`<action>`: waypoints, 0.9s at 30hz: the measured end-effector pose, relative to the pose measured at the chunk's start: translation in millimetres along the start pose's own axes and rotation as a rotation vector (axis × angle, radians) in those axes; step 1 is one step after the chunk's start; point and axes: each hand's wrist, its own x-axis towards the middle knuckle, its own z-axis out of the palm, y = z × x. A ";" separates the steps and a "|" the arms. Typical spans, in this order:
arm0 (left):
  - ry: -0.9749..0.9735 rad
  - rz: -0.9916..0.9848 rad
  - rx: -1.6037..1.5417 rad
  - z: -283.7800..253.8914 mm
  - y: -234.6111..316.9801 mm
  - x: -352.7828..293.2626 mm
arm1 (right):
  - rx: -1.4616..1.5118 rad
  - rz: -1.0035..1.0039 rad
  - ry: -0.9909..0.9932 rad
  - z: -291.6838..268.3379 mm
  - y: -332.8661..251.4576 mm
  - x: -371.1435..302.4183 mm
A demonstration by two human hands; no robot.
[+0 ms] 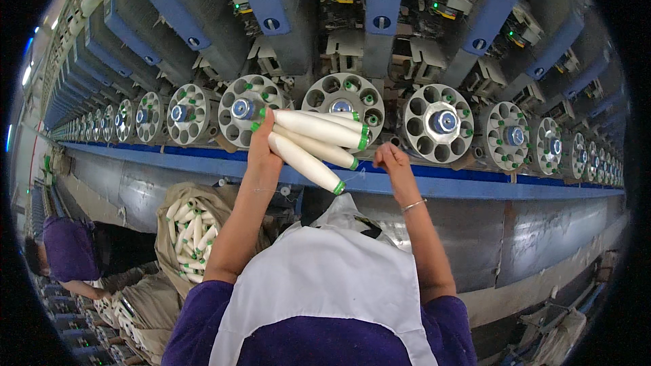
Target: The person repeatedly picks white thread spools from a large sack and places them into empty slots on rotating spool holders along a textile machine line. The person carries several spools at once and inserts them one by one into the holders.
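Note:
My left hand (265, 144) is closed around one end of several yarn bobbins (306, 162), fanned out to the right. They are slim, wound with white yarn, with green tube tips. Right of their free ends, my right hand (393, 158) is raised with its fingers curled together; whether a yarn end is between them cannot be made out. Thin loose yarn (361, 175) hangs near the bobbin tips. Behind the bobbins is a round magazine (309, 98) with a blue hub and a few green-tipped tubes in its pockets. The bobbins partly cover it.
A similar round magazine (441, 124) stands to the right, in a long row along the machine. A blue rail (434, 184) runs below. At lower left, a cloth sack (165, 230) holds many bobbins. Beyond it a person in purple (70, 247) bends over another sack (146, 305).

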 end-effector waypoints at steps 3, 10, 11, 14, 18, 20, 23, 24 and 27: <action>0.038 0.012 -0.015 -0.4 -9.0 1.9 | 0.613 -0.008 0.004 12.7 10.4 3.8; -0.134 -0.029 0.013 -32.2 -17.5 29.3 | 0.455 0.141 0.127 14.3 7.3 -12.0; -0.304 -0.047 0.044 -34.3 -16.2 29.6 | 0.394 0.203 0.098 10.4 5.1 -11.7; -0.428 0.361 0.600 -26.9 -17.5 18.1 | 0.107 0.034 0.028 -6.3 2.9 -17.7; -0.396 0.244 0.515 -2.0 -27.2 -12.7 | -0.644 -0.385 0.218 -20.2 12.0 -40.0; -0.405 0.276 0.564 13.7 -34.0 -16.8 | -0.618 -0.565 0.299 -8.1 16.2 -46.9; -0.589 0.473 0.707 35.4 -49.8 -28.8 | -0.461 -0.377 0.009 19.1 13.2 -46.8; -0.561 0.414 0.650 43.8 -53.0 -29.2 | -0.228 -0.214 -0.105 23.7 10.9 -47.1; -0.510 0.105 0.366 74.2 -48.8 -18.9 | -0.175 -0.001 -0.129 18.5 -0.8 -41.3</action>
